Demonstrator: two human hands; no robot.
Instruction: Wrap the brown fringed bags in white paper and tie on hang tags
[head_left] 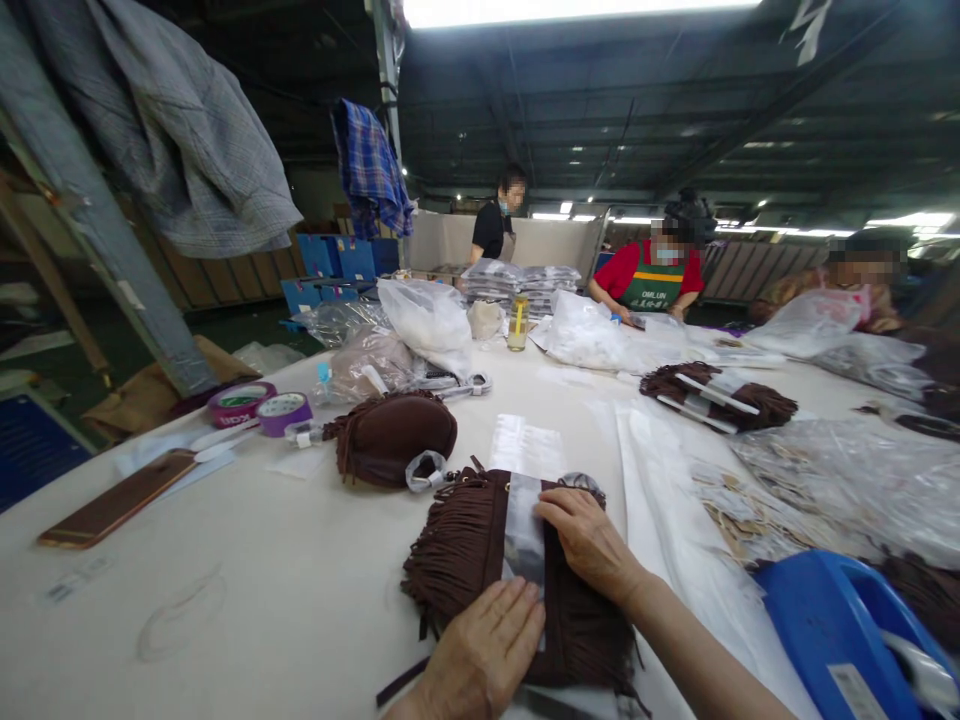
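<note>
At six o'clock on the white table (pixel 255 590), right under the hands: bag (pixel 486 545), dark brown, lying flat. Thick fringe (pixel 448 540) down its left and right sides, strands bunched and uneven; smoother panel between. A translucent greyish band (pixel 523 535) runs lengthwise over the middle, glossy where light catches it (dark patch partway down, too blurred to make out).

Left hand (pixel 487 645): flat, fingers together and straight, resting on the band's lower part; nothing grasped. Right hand (pixel 592 540): fingers slightly bent, fingertips at the band's upper right edge; cannot tell whether they pinch it.

From the bag: at ten to eleven o'clock, just beside, a rounded brown pouch (pixel 405 440); at ten, farther off, purple tape rolls (pixel 285 413); at two, another fringed brown bundle (pixel 765 405) with white strips (pixel 718 393).
</note>
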